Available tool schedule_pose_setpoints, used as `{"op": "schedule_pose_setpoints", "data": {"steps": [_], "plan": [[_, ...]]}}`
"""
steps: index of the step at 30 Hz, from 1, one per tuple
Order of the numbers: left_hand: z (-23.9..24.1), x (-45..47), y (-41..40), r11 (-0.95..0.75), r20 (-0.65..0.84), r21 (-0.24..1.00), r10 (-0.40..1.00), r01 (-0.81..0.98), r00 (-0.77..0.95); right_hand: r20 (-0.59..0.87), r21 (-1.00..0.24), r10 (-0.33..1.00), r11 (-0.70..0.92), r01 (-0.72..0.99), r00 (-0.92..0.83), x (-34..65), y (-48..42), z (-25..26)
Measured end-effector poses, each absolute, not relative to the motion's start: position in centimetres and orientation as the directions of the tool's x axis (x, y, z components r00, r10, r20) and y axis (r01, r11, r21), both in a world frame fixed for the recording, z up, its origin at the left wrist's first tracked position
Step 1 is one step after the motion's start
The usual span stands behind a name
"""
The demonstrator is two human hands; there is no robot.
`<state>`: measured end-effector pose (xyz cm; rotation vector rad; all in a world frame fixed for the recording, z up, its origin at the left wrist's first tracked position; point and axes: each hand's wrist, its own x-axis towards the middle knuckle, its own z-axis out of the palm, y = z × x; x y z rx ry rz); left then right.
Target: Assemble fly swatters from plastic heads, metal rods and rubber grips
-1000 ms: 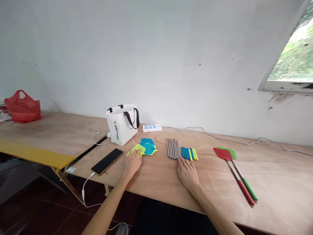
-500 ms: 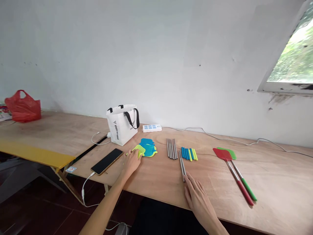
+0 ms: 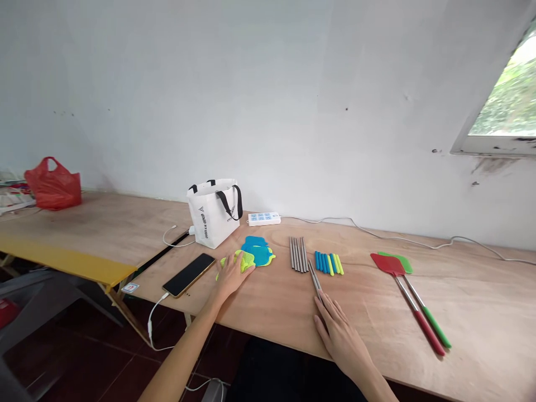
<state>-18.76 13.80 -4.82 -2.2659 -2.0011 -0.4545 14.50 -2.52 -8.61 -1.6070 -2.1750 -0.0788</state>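
While the left hand [image 3: 231, 277] is lying open with its fingers pressing on a yellow swatter head [image 3: 247, 260] beside a blue swatter head [image 3: 260, 254], the right hand [image 3: 341, 335] is resting flat and open on the desk [image 3: 272, 304], fingertips touching the near end of a metal rod [image 3: 314, 276]. This rod is lying just beside the rod bundle [image 3: 297, 254] and the coloured grips [image 3: 329, 262].

Single head-worn view. The camera looks forward and down from behind and above the left hand [image 3: 232, 276] and right hand [image 3: 341, 335], both near and low in frame. Beyond them the table [image 3: 272, 304] meets a white wall [image 3: 251, 100], with a window [image 3: 508, 100] far right of the right hand.
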Motion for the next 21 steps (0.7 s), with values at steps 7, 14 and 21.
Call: {"op": "schedule_pose_setpoints", "data": {"steps": [7,14,21], "plan": [[-4.6,-18.2,13.4,-0.15,0.312,0.056,0.942,0.987,0.126,0.373,-0.378,0.921,0.257,0.889,-0.108,16.8,-6.4,-9.2],[-3.3,-16.5,12.3,-0.119,0.258,0.014,0.96,0.993,0.111,0.316,-0.559,0.949,0.178,0.81,0.01,20.9,-7.8,-9.1],[-3.5,-16.6,12.5,-0.093,0.231,0.006,0.969,0.996,0.089,0.279,-0.63,0.958,0.132,0.765,0.064,22.6,-7.1,-7.6]]}}
